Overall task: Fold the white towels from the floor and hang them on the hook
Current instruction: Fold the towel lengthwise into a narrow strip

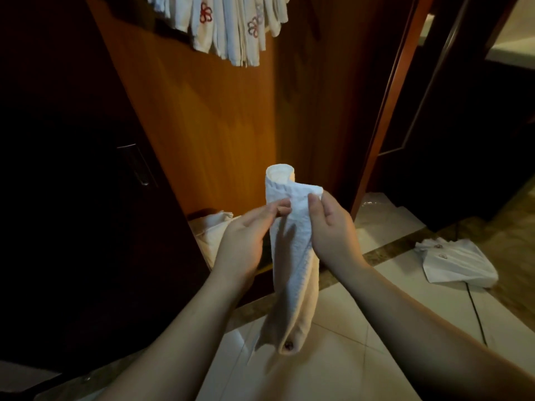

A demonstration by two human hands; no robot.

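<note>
Midway, we hold one folded towel (292,256) upright before the wooden panel (208,134), left hand (246,241) and right hand (330,227) pinching its top, several towels already hanging (228,27) above, another pile (457,263) still waiting on the floor (347,357).

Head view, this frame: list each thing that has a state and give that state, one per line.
Held towel: folded into a long narrow strip, held upright off the floor, top curled over.
Left hand: pinches the strip near its top.
Right hand: grips the strip's upper edge.
Hung towels: hanging in a row above.
Floor towels: lying on the tiles, not picked up.
Towel by wardrobe: heaped on the floor.
</note>
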